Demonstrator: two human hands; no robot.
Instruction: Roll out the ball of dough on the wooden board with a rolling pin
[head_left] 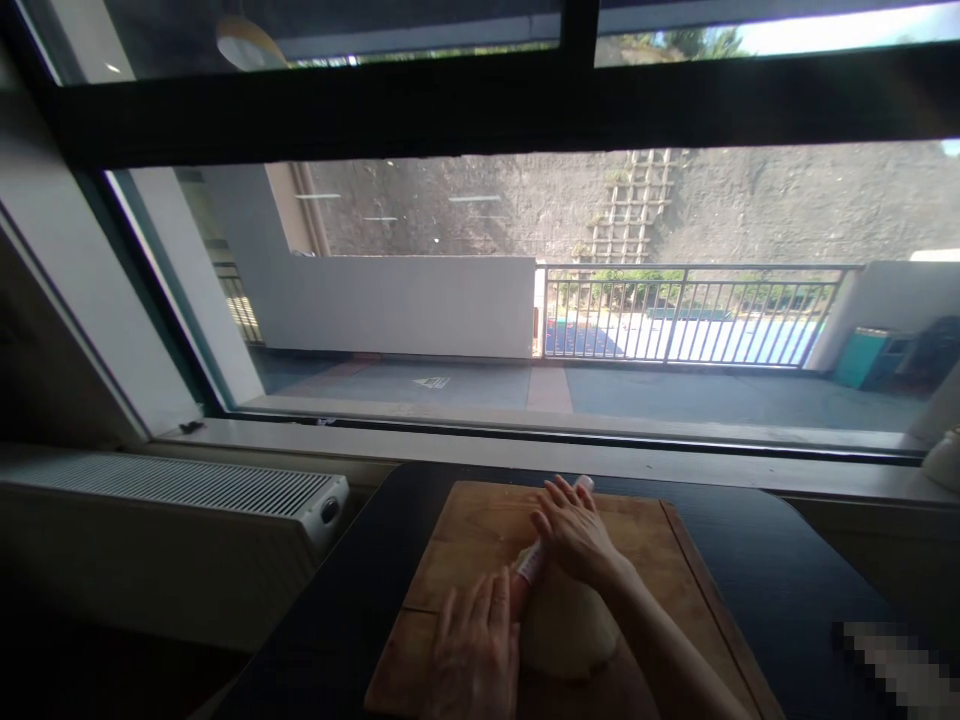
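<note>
A flat, pale sheet of dough (566, 630) lies on the wooden cutting board (626, 515). Across its left side, at a slant, runs a slim pinkish cylinder (530, 563) with a printed label, used like a rolling pin. My left hand (476, 635) rests on the near end, its fingers stretched out over it. Towards the far end, my right hand (576, 528) presses down with flat, slightly spread fingers. The palms hide much of the cylinder, and its pale far tip shows beyond my right fingers.
The board sits on a dark table (780, 560) against the windowsill (637, 475). A white radiator (225, 500) stands to the left. A large dark-framed window (450, 115) fills the wall ahead. Something blurred out (892, 665) lies at the right table edge.
</note>
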